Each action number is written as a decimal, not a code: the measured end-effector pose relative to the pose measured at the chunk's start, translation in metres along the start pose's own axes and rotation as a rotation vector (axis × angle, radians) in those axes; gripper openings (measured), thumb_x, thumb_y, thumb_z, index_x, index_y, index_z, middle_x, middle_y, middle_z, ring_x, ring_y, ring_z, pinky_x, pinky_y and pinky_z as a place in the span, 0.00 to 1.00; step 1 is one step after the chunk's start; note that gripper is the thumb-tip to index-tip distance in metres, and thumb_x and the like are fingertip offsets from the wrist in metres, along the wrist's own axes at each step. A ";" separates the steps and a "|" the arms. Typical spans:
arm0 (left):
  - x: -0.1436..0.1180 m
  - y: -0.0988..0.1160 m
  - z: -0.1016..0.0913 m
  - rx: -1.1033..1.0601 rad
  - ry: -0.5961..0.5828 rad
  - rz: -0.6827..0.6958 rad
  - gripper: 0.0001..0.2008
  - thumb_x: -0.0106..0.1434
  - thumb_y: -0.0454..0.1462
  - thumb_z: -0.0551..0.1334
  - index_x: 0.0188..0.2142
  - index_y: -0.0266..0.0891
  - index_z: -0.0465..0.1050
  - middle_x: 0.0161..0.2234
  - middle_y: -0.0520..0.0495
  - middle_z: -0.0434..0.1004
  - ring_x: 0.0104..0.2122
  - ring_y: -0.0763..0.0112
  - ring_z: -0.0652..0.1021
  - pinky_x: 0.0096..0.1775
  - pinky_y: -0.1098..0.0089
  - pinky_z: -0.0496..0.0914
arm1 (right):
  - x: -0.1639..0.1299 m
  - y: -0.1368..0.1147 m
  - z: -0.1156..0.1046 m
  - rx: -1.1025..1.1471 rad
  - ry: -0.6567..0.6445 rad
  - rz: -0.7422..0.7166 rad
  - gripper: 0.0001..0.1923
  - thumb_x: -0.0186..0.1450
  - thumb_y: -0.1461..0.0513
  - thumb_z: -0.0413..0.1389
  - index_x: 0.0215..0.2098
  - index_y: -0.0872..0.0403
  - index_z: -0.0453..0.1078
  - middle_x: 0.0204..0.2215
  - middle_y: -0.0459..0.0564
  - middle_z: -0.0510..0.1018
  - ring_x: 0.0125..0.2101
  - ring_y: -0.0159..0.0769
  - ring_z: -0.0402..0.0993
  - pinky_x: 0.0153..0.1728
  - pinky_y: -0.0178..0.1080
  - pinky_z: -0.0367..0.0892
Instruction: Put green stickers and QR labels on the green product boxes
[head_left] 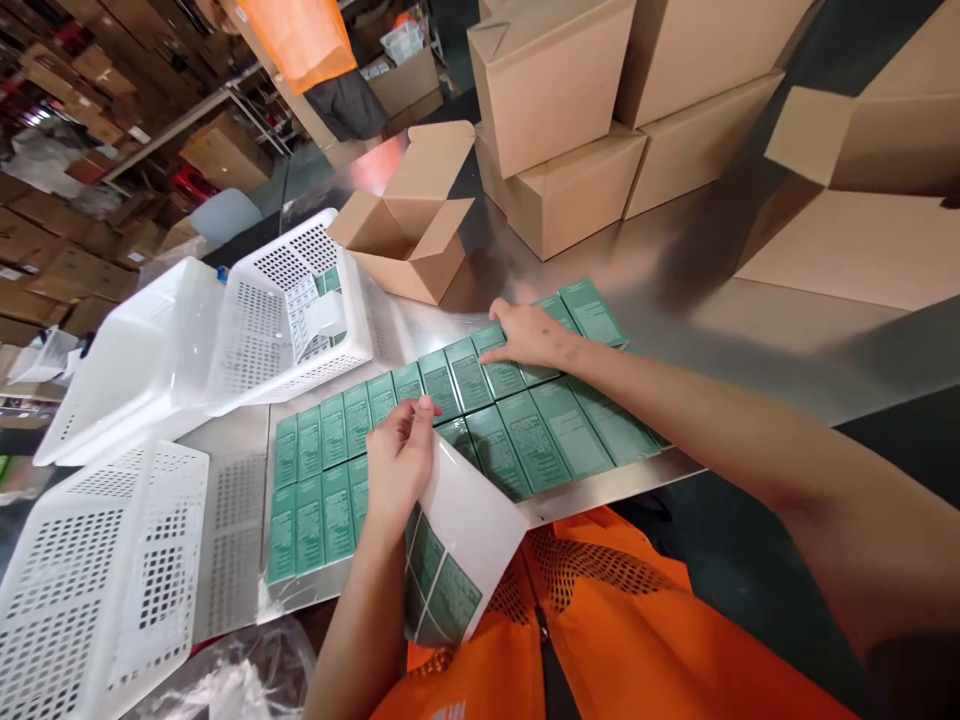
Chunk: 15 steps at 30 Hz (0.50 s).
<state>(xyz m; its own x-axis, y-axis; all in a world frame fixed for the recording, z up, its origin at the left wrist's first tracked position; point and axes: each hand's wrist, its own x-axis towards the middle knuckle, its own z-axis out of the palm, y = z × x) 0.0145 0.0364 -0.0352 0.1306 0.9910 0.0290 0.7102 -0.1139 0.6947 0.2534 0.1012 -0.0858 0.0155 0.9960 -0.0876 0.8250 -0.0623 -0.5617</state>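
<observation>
My left hand is closed on a sheet of green stickers; the sheet hangs down, curled, with its white side partly up and green rectangles showing below. Thumb and fingers pinch its upper corner, above the boxes. Small green boxes stand packed side by side in two long rows on the metal table, with fine print on their upper faces. My right hand lies over the back row towards the right, thumb and forefinger apart, touching the box tops. Its other fingers are partly hidden.
White perforated baskets stand at the left, one holding sticker sheets. An open carton sits behind the rows on the metal table. Closed cartons are stacked behind, and another open carton is at right. A person in orange stands beyond.
</observation>
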 end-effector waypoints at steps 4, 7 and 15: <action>-0.003 0.002 0.004 -0.040 0.027 0.007 0.25 0.66 0.55 0.54 0.29 0.40 0.78 0.16 0.54 0.62 0.20 0.69 0.67 0.26 0.70 0.58 | 0.017 -0.005 -0.013 0.074 -0.027 0.122 0.23 0.61 0.52 0.65 0.47 0.58 0.68 0.33 0.56 0.80 0.36 0.48 0.80 0.41 0.45 0.71; 0.001 0.000 0.001 -0.053 0.169 0.031 0.24 0.68 0.53 0.52 0.30 0.40 0.78 0.19 0.52 0.69 0.22 0.68 0.70 0.27 0.70 0.60 | -0.006 -0.019 -0.017 0.206 -0.078 0.094 0.19 0.69 0.50 0.56 0.49 0.55 0.66 0.29 0.48 0.80 0.28 0.37 0.79 0.34 0.38 0.71; 0.037 0.004 -0.015 -0.061 0.580 0.054 0.14 0.68 0.45 0.57 0.34 0.38 0.76 0.18 0.55 0.66 0.20 0.72 0.67 0.27 0.71 0.58 | -0.148 -0.066 0.027 0.438 0.534 -0.312 0.24 0.59 0.48 0.66 0.45 0.50 0.66 0.42 0.54 0.76 0.45 0.48 0.75 0.46 0.51 0.73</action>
<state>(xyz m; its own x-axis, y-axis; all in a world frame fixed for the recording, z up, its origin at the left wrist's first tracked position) 0.0119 0.0740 -0.0205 -0.2468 0.8624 0.4421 0.6695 -0.1781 0.7211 0.1812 -0.0441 -0.0582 0.1818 0.8602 0.4765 0.5377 0.3187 -0.7806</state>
